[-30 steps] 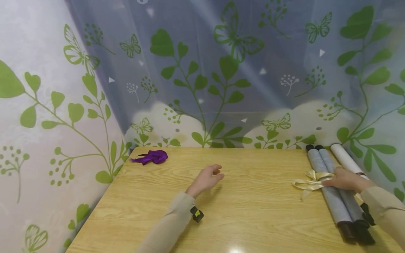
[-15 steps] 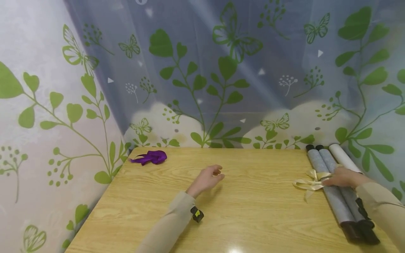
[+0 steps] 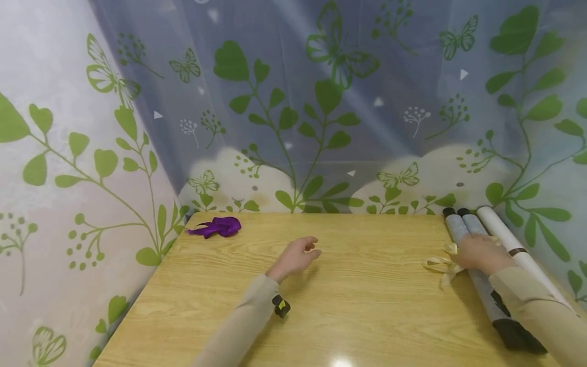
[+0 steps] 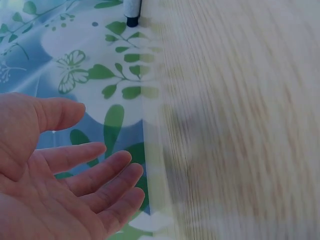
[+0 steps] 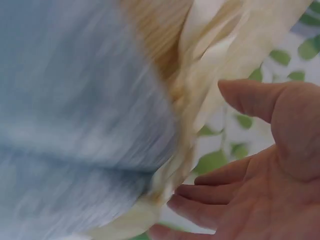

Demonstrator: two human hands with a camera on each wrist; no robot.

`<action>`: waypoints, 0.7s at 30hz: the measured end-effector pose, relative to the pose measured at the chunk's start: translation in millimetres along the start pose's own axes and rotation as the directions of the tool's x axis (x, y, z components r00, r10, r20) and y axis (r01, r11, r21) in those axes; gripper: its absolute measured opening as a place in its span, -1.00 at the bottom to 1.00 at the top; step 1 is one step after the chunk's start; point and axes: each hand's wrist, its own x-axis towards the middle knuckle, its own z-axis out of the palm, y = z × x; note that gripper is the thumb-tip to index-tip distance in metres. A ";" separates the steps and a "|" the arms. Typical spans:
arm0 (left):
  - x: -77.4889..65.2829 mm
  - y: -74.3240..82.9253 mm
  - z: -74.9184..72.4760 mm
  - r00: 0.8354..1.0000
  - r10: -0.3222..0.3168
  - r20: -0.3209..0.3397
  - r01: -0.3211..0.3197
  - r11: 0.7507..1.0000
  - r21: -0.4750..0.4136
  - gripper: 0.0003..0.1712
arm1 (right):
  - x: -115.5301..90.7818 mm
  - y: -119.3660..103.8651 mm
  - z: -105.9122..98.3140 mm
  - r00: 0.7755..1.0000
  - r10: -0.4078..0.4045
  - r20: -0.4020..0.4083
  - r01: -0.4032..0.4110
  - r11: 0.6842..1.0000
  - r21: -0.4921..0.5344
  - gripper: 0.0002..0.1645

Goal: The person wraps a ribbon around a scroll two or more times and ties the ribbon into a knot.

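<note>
My right hand point(image 3: 481, 253) is over two rolled grey scrolls point(image 3: 483, 295) with dark ends, lying side by side on the table's right. A cream ribbon point(image 5: 190, 95) is tied around them in a bow whose loops stick out to the left. In the right wrist view the thumb stands apart from the ribbon and the fingers stretch out, their tips right at its lower edge. The scrolls look blurred there. My left hand point(image 3: 294, 258) hovers above the middle of the table with fingers loosely bent and nothing in it; its palm shows in the left wrist view.
To the right of the grey pair lies a white roll point(image 3: 500, 229) with a brown band. A crumpled purple ribbon point(image 3: 224, 227) rests at the back left of the wooden table point(image 3: 367, 306). Leaf-patterned curtains point(image 3: 257, 127) rise behind and to the left.
My right hand has come off its hold at the ribbon and shifted slightly left and up over the scrolls. The left hand stays nearly still.
</note>
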 end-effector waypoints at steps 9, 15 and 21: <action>1.0 -20.9 -15.0 0.998 -0.063 0.009 0.063 0.998 0.024 -0.43 | 13.4 -46.0 22.6 0.983 -0.172 -0.057 0.178 0.975 0.130 -0.58; -1.7 -32.6 -25.0 0.994 -0.107 -0.008 0.107 0.994 0.007 -0.45 | 19.8 -73.5 32.6 0.977 -0.201 -0.076 0.212 0.959 0.187 -0.50; -4.1 -41.2 -30.6 0.993 -0.107 -0.046 0.109 0.992 0.056 -0.46 | 23.1 -94.9 37.5 0.972 -0.207 -0.113 0.226 0.953 0.202 -0.20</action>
